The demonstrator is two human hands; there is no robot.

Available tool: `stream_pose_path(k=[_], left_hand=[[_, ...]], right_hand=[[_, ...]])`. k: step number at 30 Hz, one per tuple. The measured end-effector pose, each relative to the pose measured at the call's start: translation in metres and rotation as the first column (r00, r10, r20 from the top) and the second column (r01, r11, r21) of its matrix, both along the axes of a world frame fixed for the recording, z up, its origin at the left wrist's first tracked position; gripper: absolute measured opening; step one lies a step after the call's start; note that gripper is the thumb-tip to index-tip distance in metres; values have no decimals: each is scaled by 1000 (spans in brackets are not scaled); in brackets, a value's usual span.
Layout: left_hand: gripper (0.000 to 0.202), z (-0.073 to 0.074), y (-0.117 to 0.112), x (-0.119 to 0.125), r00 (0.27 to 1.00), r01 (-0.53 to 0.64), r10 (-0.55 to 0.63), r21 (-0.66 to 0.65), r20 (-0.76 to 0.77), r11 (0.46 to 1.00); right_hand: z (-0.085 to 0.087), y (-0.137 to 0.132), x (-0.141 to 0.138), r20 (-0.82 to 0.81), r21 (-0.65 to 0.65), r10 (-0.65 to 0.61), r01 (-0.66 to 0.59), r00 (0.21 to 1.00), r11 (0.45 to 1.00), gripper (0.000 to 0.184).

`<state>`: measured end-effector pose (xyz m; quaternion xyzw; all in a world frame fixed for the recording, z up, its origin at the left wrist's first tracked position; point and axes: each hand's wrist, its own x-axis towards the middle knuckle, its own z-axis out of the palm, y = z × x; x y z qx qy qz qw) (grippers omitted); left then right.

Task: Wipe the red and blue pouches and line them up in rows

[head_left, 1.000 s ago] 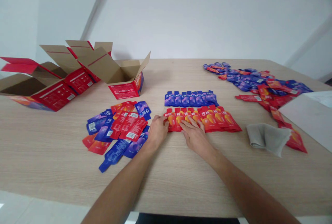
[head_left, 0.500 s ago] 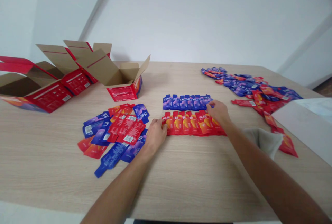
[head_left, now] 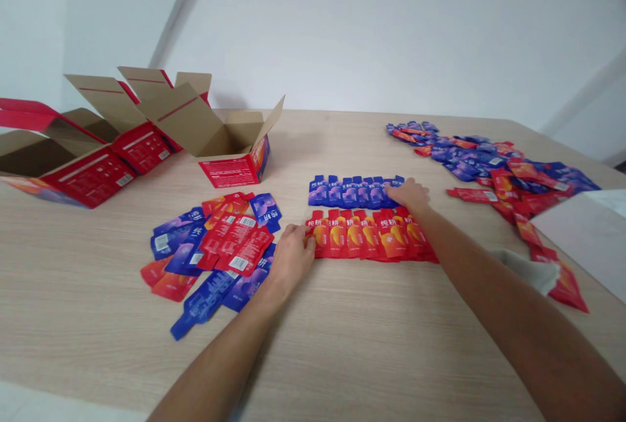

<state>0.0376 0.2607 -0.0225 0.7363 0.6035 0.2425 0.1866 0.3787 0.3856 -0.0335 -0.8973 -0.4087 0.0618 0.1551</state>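
Note:
Two rows of overlapping flat spouted pouches lie in front of me, a row of blue pouches [head_left: 349, 194] behind a row of red pouches [head_left: 362, 239] with yellow fruit prints. My left hand [head_left: 295, 254] is closed at the left end of the red row, thumb and fingertips on the edge of the outermost pouch. At the right end of the blue row, my right hand [head_left: 411, 196] rests with thumb and fingers apart, touching the last blue pouch. Its forearm passes over the right end of the red row.
Open cardboard boxes [head_left: 229, 171] stand at the left rear. A loose heap of red and blue pouches [head_left: 237, 239] lies left of my left hand. More mixed pouches [head_left: 469, 158] spread along the right side, beside a grey cloth [head_left: 531, 271] and a white sheet-like object [head_left: 581, 233].
My right hand has shifted slightly up and right, from the gap between the rows to the blue row's right end. My left hand stays at the red row; the view has shifted a little.

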Motion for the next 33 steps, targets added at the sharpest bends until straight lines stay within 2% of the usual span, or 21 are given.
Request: stream_pose_path(k=[7, 13, 20, 26, 30, 33], left_hand=[[31, 3, -1, 1, 1000, 9, -9, -22, -5, 1000], [28, 2, 0, 1, 1000, 5, -6, -19, -16, 1000], [27, 1, -2, 1, 999, 1, -2, -32, -36, 999], [26, -1, -3, 1, 997, 22, -23, -14, -78, 1000], [26, 3, -3, -2, 991, 35, -30, 33, -131, 999], [29, 9, 0, -10, 983, -12, 30, 101, -179, 995]], right_hand=[[0, 2, 0, 28, 15, 31, -32, 999, 999, 80], [1, -3, 0, 43, -3, 121, -121, 992, 993, 76], [2, -8, -2, 38, -29, 128, -127, 991, 991, 75], [13, -15, -5, 43, -24, 123, -122, 991, 992, 78], [25, -28, -20, 74, 44, 165, -168, 984, 985, 68], [32, -48, -47, 82, 129, 251, -260, 964, 957, 59]])
